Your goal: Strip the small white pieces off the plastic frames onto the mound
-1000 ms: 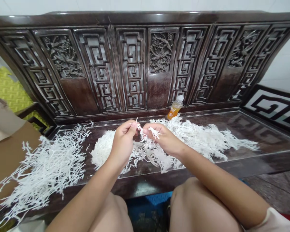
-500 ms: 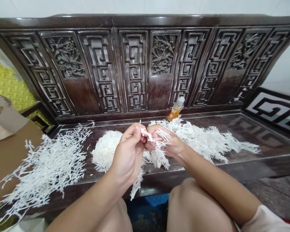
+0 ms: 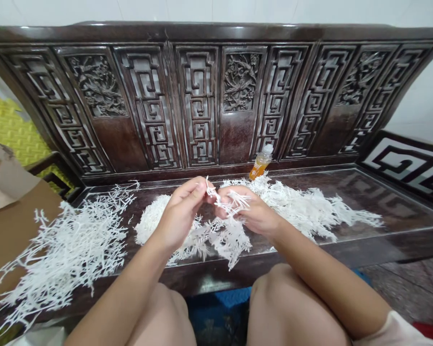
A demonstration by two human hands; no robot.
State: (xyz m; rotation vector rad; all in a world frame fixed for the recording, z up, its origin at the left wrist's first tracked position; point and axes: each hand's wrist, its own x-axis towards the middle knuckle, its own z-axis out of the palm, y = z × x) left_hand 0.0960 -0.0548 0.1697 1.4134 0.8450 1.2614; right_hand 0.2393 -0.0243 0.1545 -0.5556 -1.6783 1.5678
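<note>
My left hand is closed in a pinch, thumb against fingers, at the end of a white branching plastic sprig. Facing it, my right hand is closed around the same sprig, whose thin prongs stick out over the fingers. Both hands nearly touch above the bench seat. Feathery white strands show just below them; whether these join the held sprig I cannot tell. Behind my left wrist lies a heap of small white bits, partly covered by the hand.
Bare white branched stems are piled at the left beside a cardboard box. Bushier white sprigs spread to the right. An orange drink bottle stands against the carved dark wooden backrest.
My left hand has shifted slightly left and its wrist has turned. The white strands that hung low beneath it now show further right, between the hands.
</note>
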